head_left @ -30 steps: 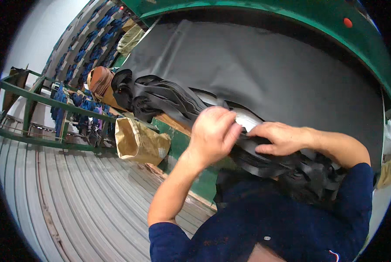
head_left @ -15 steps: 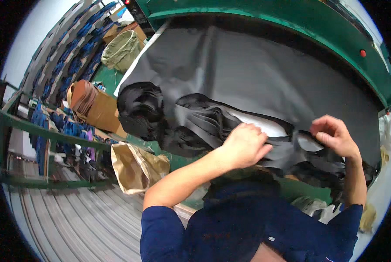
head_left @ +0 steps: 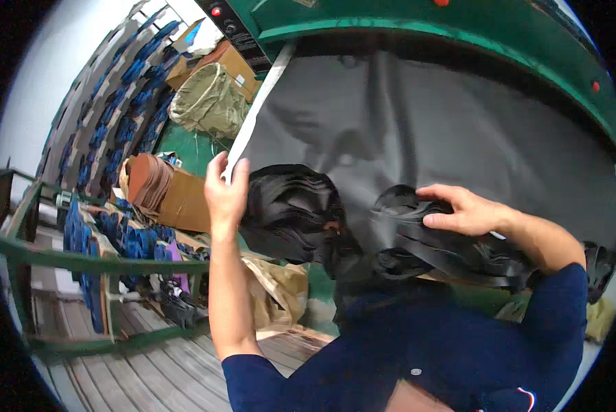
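Observation:
A wide black sheet point(head_left: 452, 123) covers the worktable, with its near part gathered in many thin layers. My left hand point(head_left: 227, 196) is at the table's left side, thumb and fingers apart around the lower end of a white strip point(head_left: 258, 110); whether they touch it I cannot tell. Just right of that hand lies a thick bundle of folded black layers point(head_left: 290, 206). My right hand point(head_left: 469, 211) is over a second gathered bundle point(head_left: 407, 230), its thumb and fingers spread at the upper edge of the layers. Its outer fingers are partly hidden.
A green machine beam point(head_left: 390, 24) with red buttons spans the far side. At left are a green cloth sack point(head_left: 208, 103), a cardboard box point(head_left: 181, 199) beside brown stacked pieces, a tan bag point(head_left: 277, 292), a green rail point(head_left: 102, 259) and racks of blue parts point(head_left: 126, 96).
My left hand has swung from the middle bundle to the table's left edge. My right hand has moved left onto the gathered layers. The white opening between the layers is now mostly covered.

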### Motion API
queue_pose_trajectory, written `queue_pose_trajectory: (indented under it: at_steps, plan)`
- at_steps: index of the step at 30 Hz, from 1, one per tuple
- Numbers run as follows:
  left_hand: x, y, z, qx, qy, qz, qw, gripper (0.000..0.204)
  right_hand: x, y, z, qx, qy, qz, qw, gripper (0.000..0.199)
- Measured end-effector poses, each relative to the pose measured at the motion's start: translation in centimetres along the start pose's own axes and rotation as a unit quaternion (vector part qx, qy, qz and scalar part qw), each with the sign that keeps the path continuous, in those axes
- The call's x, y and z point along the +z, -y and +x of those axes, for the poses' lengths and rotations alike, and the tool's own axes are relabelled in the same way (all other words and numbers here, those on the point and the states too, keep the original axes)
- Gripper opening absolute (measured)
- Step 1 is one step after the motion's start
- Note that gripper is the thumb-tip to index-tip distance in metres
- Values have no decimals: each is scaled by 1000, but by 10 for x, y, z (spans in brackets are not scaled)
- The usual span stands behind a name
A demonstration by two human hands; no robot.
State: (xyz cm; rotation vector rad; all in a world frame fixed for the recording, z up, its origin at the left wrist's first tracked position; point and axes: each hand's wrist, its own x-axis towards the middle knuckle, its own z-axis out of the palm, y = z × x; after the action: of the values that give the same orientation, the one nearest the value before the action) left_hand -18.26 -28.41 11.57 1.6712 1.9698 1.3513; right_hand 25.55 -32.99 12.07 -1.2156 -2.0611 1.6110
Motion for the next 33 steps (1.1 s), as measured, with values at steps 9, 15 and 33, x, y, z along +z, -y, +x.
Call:
queue_pose_trajectory:
  at_steps: [9, 15, 33]
  plan:
    - [14, 82, 63, -194, 196, -219, 936, 64, 25, 25, 32, 104, -95, 122, 982, 57]
    - [17, 67, 84, -319, 331, -390, 798, 45, 53, 34, 23, 152, -215, 205, 943, 47]
    - [21, -34, 77, -119, 508, -395, 756, 49, 16, 71, 25, 198, -57, 86, 975, 58]
